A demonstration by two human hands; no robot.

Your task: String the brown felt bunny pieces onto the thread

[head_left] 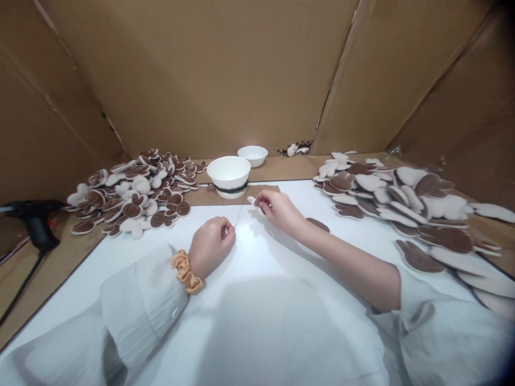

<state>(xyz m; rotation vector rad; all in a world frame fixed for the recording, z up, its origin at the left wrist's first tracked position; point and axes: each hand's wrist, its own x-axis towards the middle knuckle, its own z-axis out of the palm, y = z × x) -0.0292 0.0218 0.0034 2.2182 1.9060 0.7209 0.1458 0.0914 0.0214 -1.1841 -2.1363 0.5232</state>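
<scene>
1. Right hand (277,206): thumb and fingertips clamped on a small pale piece (252,200), held just above the white counter (257,279), near the middle and a little towards the far side.
2. Left hand (211,238): fingers curled together into a loose fist, resting on the counter just left of the right hand. Orange scrunchie (185,271) on its wrist.
3. A fine thread (240,215) shows between the two hands (too thin to tell which hand grips it).
4. White bowl (228,174) with a dark band stands just beyond the hands; a smaller bowl (252,154) stands farther back.
5. Far left: heap of small brown-and-white pieces (137,193). Right: larger flat pieces (402,198), overlapping.
6. Black tool (34,220) at the left edge.
</scene>
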